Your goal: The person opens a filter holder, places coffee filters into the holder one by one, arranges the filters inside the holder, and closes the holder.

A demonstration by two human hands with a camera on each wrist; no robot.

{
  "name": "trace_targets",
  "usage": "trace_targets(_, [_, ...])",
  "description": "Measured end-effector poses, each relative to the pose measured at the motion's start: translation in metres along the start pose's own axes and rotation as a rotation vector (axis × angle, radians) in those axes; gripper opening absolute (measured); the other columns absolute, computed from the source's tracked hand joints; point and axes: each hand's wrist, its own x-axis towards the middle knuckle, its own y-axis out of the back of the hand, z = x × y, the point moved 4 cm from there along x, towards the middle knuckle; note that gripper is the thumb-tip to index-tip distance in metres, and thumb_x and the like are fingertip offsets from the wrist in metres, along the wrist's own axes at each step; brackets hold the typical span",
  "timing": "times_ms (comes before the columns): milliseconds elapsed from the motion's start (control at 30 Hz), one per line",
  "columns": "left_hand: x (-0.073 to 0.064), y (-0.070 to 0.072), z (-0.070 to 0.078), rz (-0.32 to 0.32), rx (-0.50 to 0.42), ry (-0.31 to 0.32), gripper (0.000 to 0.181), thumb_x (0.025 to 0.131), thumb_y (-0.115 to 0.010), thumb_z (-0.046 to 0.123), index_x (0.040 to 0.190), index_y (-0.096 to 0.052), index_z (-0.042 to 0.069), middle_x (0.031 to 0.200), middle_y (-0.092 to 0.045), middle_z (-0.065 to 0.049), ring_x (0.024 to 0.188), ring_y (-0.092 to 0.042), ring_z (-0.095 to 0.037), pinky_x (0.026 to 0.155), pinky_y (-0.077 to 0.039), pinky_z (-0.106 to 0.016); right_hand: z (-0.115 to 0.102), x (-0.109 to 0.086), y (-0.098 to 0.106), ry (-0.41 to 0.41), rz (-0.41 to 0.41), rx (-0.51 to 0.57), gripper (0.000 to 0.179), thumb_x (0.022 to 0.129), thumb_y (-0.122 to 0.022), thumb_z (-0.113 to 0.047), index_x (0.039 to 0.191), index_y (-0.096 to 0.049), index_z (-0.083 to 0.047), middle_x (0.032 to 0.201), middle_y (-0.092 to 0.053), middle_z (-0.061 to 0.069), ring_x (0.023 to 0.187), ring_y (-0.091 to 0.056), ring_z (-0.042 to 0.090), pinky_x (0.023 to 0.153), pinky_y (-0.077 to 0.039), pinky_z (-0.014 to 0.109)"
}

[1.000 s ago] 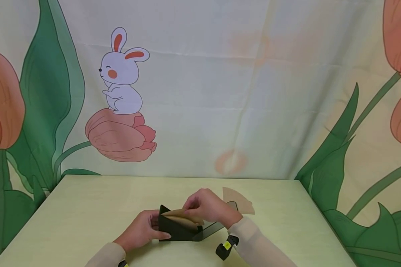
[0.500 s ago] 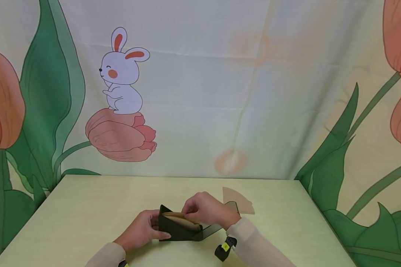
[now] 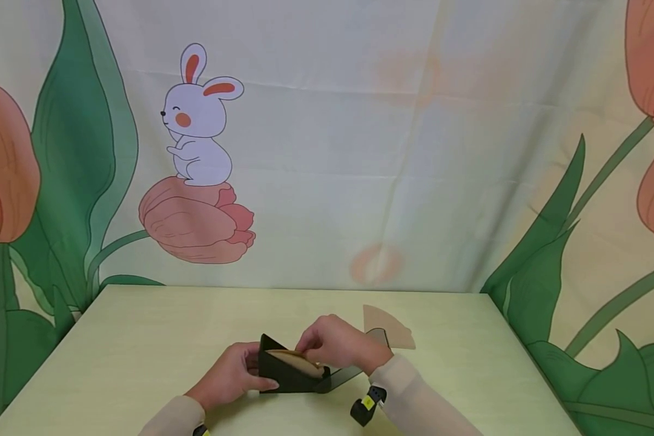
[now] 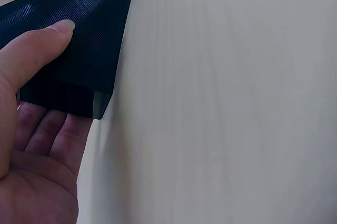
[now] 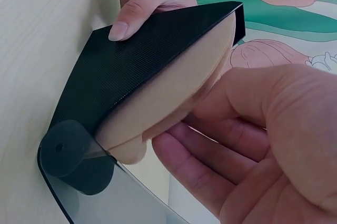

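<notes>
A black fan-shaped coffee filter holder [image 3: 286, 376] stands on the table, tilted toward the viewer's right, its clear hinged lid [image 3: 344, 376] swung out to the right. My left hand [image 3: 235, 374] grips its left end, thumb [image 4: 39, 50] on the near face and fingers behind. Tan paper coffee filters [image 5: 171, 89] sit inside with their curved edges showing at the opening. My right hand [image 3: 338, 342] pinches those edges between thumb and fingers. In the right wrist view the round hinge [image 5: 66, 147] shows at the holder's lower corner.
One loose tan coffee filter [image 3: 389, 328] lies flat on the pale wooden table [image 3: 169, 327], behind the right wrist. A printed curtain [image 3: 327, 151] with a rabbit and tulips hangs behind the table's far edge. Small black cameras [image 3: 367, 407] are strapped to the wrists.
The filters have sunk lower into the holder and lie closer together. My right hand has come down slightly with them. The left hand and holder have stayed in place.
</notes>
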Motion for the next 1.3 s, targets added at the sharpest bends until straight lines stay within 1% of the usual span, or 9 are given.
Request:
trace_targets(133, [0.0002, -0.0002, -0.0008, 0.001, -0.004, -0.003, 0.049, 0.077, -0.091, 0.014, 0.121, -0.070, 0.005, 0.115, -0.076, -0.011, 0.102, -0.074, -0.019, 0.086, -0.059, -0.023, -0.0002, -0.0008, -0.0001, -0.018, -0.003, 0.001, 0.022, 0.091, -0.067, 0.002, 0.100, -0.082, -0.011, 0.086, -0.078, -0.003, 0.068, -0.061, -0.002, 0.068, -0.053, 0.016])
trace_targets(300, [0.0002, -0.0003, -0.0012, 0.006, -0.010, -0.001, 0.048, 0.077, -0.091, 0.013, 0.120, -0.070, 0.004, 0.114, -0.077, -0.012, 0.101, -0.074, -0.019, 0.085, -0.059, -0.023, -0.0002, -0.0017, 0.0003, -0.026, -0.012, 0.018, 0.023, 0.089, -0.067, 0.003, 0.101, -0.082, -0.010, 0.088, -0.079, -0.002, 0.071, -0.063, -0.002, 0.070, -0.054, 0.016])
trace_targets(467, [-0.0004, -0.0001, -0.0006, 0.003, -0.007, -0.001, 0.048, 0.078, -0.090, 0.013, 0.120, -0.070, 0.003, 0.114, -0.076, -0.012, 0.100, -0.074, -0.017, 0.085, -0.059, -0.022, -0.0025, -0.0020, 0.0007, 0.018, -0.016, 0.055, 0.020, 0.089, -0.068, 0.001, 0.101, -0.081, -0.008, 0.089, -0.080, 0.001, 0.072, -0.066, -0.003, 0.070, -0.055, 0.016])
trace_targets(633, [-0.0003, 0.0002, 0.0005, -0.001, -0.008, -0.002, 0.049, 0.079, -0.090, 0.013, 0.121, -0.069, 0.001, 0.114, -0.077, -0.012, 0.098, -0.074, -0.014, 0.085, -0.059, -0.023, -0.0051, -0.0004, -0.0013, 0.066, -0.015, 0.083, 0.007, 0.089, -0.078, -0.009, 0.095, -0.082, -0.010, 0.083, -0.079, -0.005, 0.071, -0.069, -0.003, 0.069, -0.056, 0.016])
trace_targets(733, [-0.0004, 0.0002, 0.0012, 0.001, 0.000, 0.002, 0.048, 0.079, -0.090, 0.014, 0.121, -0.069, 0.002, 0.114, -0.077, -0.011, 0.099, -0.074, -0.015, 0.085, -0.059, -0.024, -0.0060, 0.0007, -0.0023, 0.082, -0.003, 0.068, 0.004, 0.088, -0.081, -0.013, 0.092, -0.082, -0.012, 0.081, -0.078, -0.007, 0.069, -0.068, -0.004, 0.067, -0.056, 0.016])
trace_targets(933, [0.0000, 0.0005, 0.0003, 0.000, 0.004, 0.005, 0.046, 0.079, -0.090, 0.014, 0.120, -0.070, 0.005, 0.114, -0.077, -0.011, 0.101, -0.074, -0.020, 0.087, -0.060, -0.027, -0.0079, 0.0009, -0.0004, 0.097, 0.039, 0.029, 0.004, 0.090, -0.080, -0.013, 0.092, -0.083, -0.013, 0.080, -0.078, -0.010, 0.067, -0.067, -0.007, 0.065, -0.056, 0.015])
trace_targets(1033, [0.0002, 0.0006, 0.0001, 0.001, 0.009, 0.005, 0.046, 0.079, -0.090, 0.014, 0.119, -0.070, 0.005, 0.113, -0.077, -0.010, 0.101, -0.074, -0.020, 0.087, -0.060, -0.027, -0.0072, 0.0012, -0.0004, 0.092, 0.050, 0.044, 0.005, 0.090, -0.080, -0.012, 0.092, -0.083, -0.013, 0.081, -0.078, -0.010, 0.069, -0.068, -0.006, 0.066, -0.056, 0.016])
trace_targets(1233, [-0.0007, 0.0004, 0.0014, -0.002, -0.004, 0.011, 0.046, 0.079, -0.089, 0.013, 0.120, -0.070, 0.005, 0.114, -0.077, -0.011, 0.102, -0.074, -0.021, 0.088, -0.060, -0.030, -0.0047, 0.0024, -0.0042, 0.066, 0.031, 0.057, 0.004, 0.089, -0.081, -0.012, 0.091, -0.083, -0.014, 0.079, -0.076, -0.012, 0.068, -0.068, -0.004, 0.067, -0.056, 0.016])
trace_targets(1300, [-0.0011, 0.0004, 0.0016, -0.001, -0.006, 0.015, 0.046, 0.079, -0.089, 0.014, 0.120, -0.070, 0.005, 0.115, -0.077, -0.011, 0.102, -0.074, -0.021, 0.088, -0.060, -0.029, -0.0047, 0.0026, -0.0048, 0.068, 0.028, 0.052, 0.004, 0.089, -0.081, -0.012, 0.091, -0.083, -0.015, 0.079, -0.076, -0.012, 0.068, -0.068, -0.005, 0.067, -0.056, 0.015])
